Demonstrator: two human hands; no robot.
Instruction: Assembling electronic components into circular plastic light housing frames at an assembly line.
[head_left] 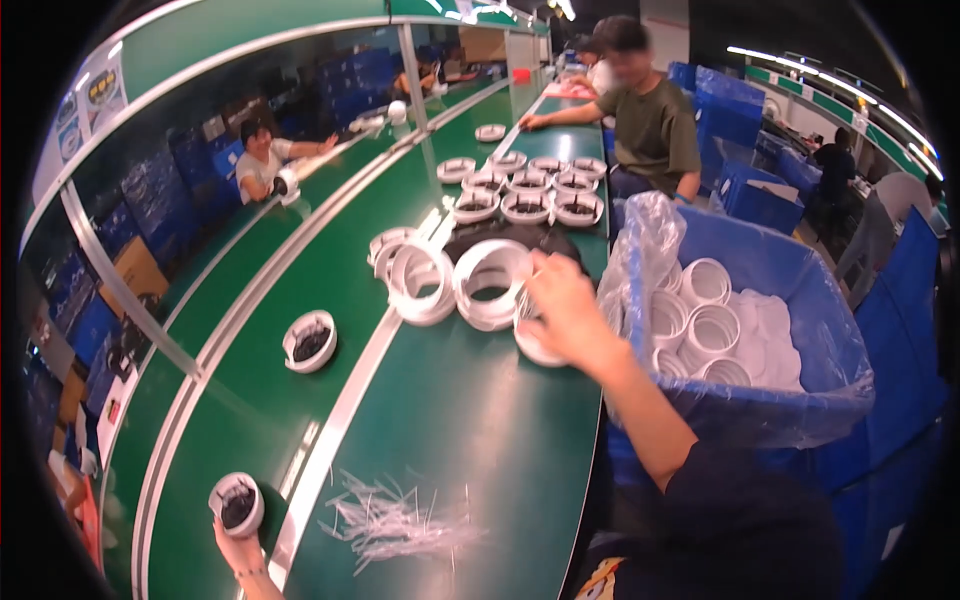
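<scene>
My left hand (238,550), at the lower left, is closed round a white round housing (258,511) with black parts inside, held over the green conveyor. My right hand (568,308) reaches forward and grips a white plastic ring (540,348) by its edge; the fingers hide part of it. Just left of that hand, a white ring (463,285) stands tilted on the bench, and another white ring (408,300) touches it. A smaller white piece (388,240) lies behind them. Nearer to me on the bench is a loose pile of thin clear strips (395,522).
Several white housings with black insides (526,205) stand in rows farther along the bench. A single housing (310,341) sits on the conveyor (250,400). On the right, a blue plastic-lined bin (800,400) contains white rings. A person (650,130) works beyond it; others are across the line.
</scene>
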